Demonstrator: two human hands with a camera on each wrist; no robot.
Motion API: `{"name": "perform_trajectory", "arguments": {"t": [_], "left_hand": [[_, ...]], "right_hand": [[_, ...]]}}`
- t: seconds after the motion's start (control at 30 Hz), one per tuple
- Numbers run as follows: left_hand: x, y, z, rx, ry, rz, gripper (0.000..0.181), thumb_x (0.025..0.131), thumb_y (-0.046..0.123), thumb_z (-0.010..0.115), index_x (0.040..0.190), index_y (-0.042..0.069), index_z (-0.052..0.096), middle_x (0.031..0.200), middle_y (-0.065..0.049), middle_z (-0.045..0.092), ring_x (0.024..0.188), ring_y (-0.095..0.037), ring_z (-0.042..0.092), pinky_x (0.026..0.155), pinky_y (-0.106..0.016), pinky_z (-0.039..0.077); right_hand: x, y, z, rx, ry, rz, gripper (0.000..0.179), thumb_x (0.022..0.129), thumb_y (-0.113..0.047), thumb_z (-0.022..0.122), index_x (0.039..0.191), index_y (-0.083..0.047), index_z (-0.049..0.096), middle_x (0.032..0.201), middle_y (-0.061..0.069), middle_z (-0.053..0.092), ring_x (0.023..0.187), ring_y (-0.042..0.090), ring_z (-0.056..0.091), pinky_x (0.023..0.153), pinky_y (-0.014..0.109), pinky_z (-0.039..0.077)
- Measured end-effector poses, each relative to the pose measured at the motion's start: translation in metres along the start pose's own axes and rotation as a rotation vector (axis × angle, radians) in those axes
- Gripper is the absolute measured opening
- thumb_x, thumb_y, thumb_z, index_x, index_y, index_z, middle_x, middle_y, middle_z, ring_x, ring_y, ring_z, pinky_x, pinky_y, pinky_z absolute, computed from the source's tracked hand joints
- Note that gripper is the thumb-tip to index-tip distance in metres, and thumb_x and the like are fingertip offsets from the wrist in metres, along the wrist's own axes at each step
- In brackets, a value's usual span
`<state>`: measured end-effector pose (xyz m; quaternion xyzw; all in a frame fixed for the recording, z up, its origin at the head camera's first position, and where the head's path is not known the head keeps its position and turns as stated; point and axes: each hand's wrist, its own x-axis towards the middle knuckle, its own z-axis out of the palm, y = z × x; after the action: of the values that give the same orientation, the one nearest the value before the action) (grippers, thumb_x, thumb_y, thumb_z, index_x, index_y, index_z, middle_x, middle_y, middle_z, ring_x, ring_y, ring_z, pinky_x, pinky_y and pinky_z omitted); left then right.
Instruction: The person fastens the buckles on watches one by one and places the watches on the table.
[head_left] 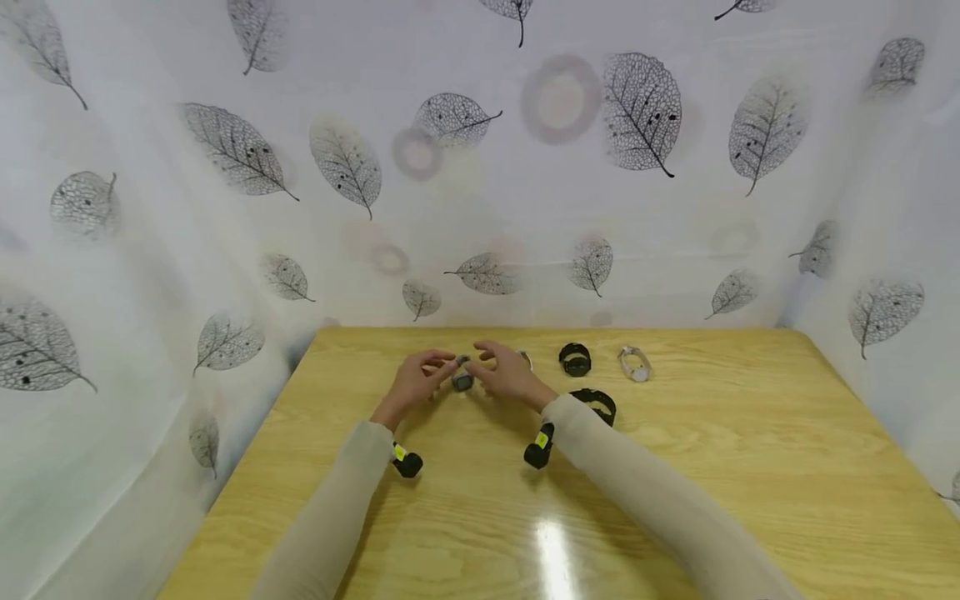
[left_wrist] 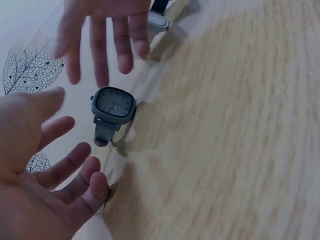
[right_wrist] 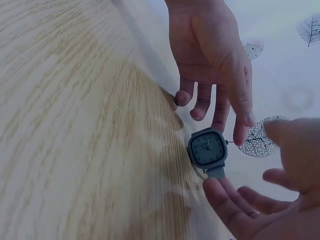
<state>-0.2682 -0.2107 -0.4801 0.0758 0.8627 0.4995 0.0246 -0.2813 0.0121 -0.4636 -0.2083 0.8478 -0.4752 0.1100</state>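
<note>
A grey wristwatch (head_left: 462,381) with a rounded-square dial is on the wooden table between the two hands. Its dial (left_wrist: 114,104) faces up toward the cameras in both wrist views, and its strap bends down behind the case. My left hand (head_left: 420,379) is at the watch's left side, fingers spread and loosely bent. Opposite it, my right hand (head_left: 508,375) has its fingers apart, fingertips right at the strap. In the right wrist view, the left hand's fingers (right_wrist: 221,107) reach one end of the watch (right_wrist: 207,148) and the right hand's fingertips are by the other.
Partly hidden behind the right hand is a silver-rimmed watch (head_left: 528,360). Farther right lie a black watch (head_left: 575,360) and a pale watch (head_left: 636,365). Another black watch (head_left: 602,403) is beside the right sleeve (head_left: 592,429). A leaf-patterned curtain (head_left: 480,208) encloses the table's back and sides.
</note>
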Motion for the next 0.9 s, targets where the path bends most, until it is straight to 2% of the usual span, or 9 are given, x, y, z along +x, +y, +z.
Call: {"name": "perform_trajectory", "arguments": {"t": [0.17,0.33,0.53,0.67,0.73,0.9], "left_hand": [[-0.003,0.003,0.003,0.102,0.071,0.053,0.060,0.100,0.051,0.065,0.144,0.012,0.059,0.126,-0.018,0.065,0.098,-0.029,0.067,0.077,-0.042,0.060],[-0.007,0.010,0.005,0.196,0.120,0.108,0.069,0.099,0.059,0.060,0.151,0.016,0.051,0.132,-0.023,0.062,0.095,-0.032,0.064,0.080,-0.048,0.057],[-0.014,0.016,0.004,0.319,0.113,0.136,0.070,0.101,0.058,0.058,0.159,0.023,0.039,0.144,-0.024,0.053,0.123,-0.041,0.055,0.094,-0.061,0.052],[-0.018,0.017,0.001,0.418,0.112,0.142,0.077,0.099,0.062,0.056,0.163,0.029,0.029,0.154,-0.022,0.043,0.137,-0.045,0.044,0.101,-0.070,0.045],[-0.019,0.016,-0.002,0.464,0.118,0.163,0.081,0.098,0.066,0.054,0.163,0.027,0.028,0.158,-0.020,0.038,0.140,-0.045,0.041,0.104,-0.070,0.042],[-0.021,0.010,-0.011,0.527,0.156,0.210,0.083,0.097,0.066,0.056,0.163,0.024,0.030,0.161,-0.022,0.033,0.144,-0.047,0.035,0.111,-0.070,0.034]], "right_hand": [[-0.005,-0.002,-0.003,-0.043,0.027,-0.082,0.068,0.103,-0.053,0.056,0.159,-0.017,0.039,0.149,0.017,0.053,0.109,0.030,0.069,0.085,0.043,0.061],[-0.013,-0.008,-0.013,-0.081,0.025,-0.159,0.074,0.103,-0.061,0.049,0.162,-0.018,0.033,0.153,0.019,0.048,0.115,0.031,0.065,0.093,0.049,0.057],[-0.027,-0.007,-0.033,-0.139,0.006,-0.189,0.081,0.102,-0.067,0.046,0.164,-0.018,0.027,0.160,0.014,0.040,0.135,0.038,0.050,0.105,0.054,0.049],[-0.040,-0.002,-0.052,-0.230,-0.013,-0.213,0.083,0.102,-0.065,0.048,0.165,-0.017,0.023,0.166,0.011,0.029,0.150,0.037,0.030,0.118,0.059,0.033],[-0.048,0.002,-0.062,-0.275,-0.012,-0.220,0.082,0.103,-0.061,0.051,0.165,-0.017,0.021,0.168,0.010,0.025,0.154,0.035,0.023,0.122,0.060,0.025],[-0.065,0.015,-0.091,-0.350,0.018,-0.210,0.080,0.104,-0.051,0.056,0.166,-0.021,0.015,0.170,0.010,0.017,0.156,0.035,0.016,0.122,0.063,0.020]]}}
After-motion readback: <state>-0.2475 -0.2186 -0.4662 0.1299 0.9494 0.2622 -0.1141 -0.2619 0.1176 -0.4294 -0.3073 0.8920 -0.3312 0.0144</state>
